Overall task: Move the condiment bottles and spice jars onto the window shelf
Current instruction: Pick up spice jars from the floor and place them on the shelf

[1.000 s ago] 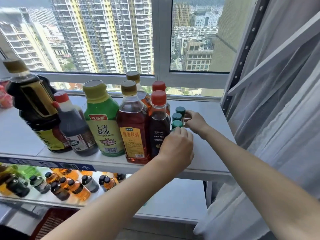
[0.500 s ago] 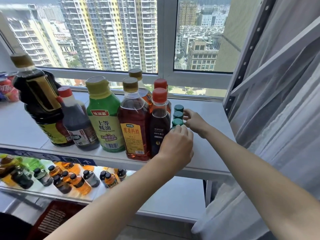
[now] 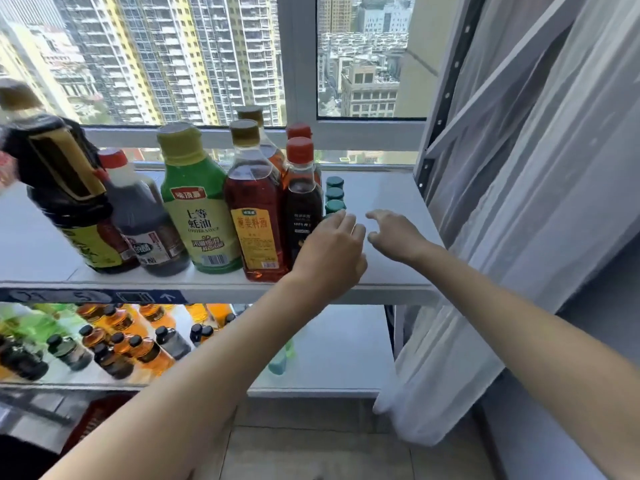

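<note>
On the white window shelf (image 3: 388,195), several tall condiment bottles stand in a row: a dark soy bottle (image 3: 65,188), a green oyster sauce bottle (image 3: 197,209), an amber bottle (image 3: 254,216) and a dark red-capped bottle (image 3: 303,209). Right of them is a line of small teal-capped spice jars (image 3: 334,194). My left hand (image 3: 329,251) covers the nearest jar, which is almost hidden, with its fingers curled over it. My right hand (image 3: 394,233) hovers just right of the jars, fingers relaxed, holding nothing.
A lower shelf holds several small black-capped bottles (image 3: 121,344). A white sheer curtain (image 3: 536,202) hangs close on the right, beside the rack's metal post (image 3: 446,91). A red basket (image 3: 93,417) sits on the floor at lower left. The window is behind the shelf.
My right hand has let go of the jar row and drawn back to the right. My left hand stays at the nearest jar. The camera has tilted.
</note>
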